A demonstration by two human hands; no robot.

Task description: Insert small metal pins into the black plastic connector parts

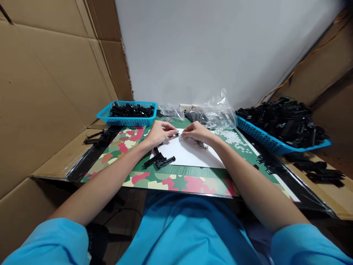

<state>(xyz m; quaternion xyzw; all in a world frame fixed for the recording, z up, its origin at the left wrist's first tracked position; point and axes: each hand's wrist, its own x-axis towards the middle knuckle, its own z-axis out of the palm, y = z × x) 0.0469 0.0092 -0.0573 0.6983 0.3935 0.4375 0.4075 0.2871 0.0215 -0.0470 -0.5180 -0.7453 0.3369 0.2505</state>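
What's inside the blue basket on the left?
The basket holds a loose heap of black parts. The heap covers its floor, so whatever lies underneath cannot be seen.

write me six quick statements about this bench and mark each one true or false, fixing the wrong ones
1. The left hand and right hand are close together at the white sheet. True.
2. A clear plastic bag lies between the left basket and the right basket. True.
3. Both baskets are red. False: both are blue.
4. Black parts are heaped in the right basket. True.
5. Most of the small white pieces lie left of the left hand. False: most lie to the right of the right hand.
6. Sleeves cover both forearms down to the wrists. False: the forearms are bare.
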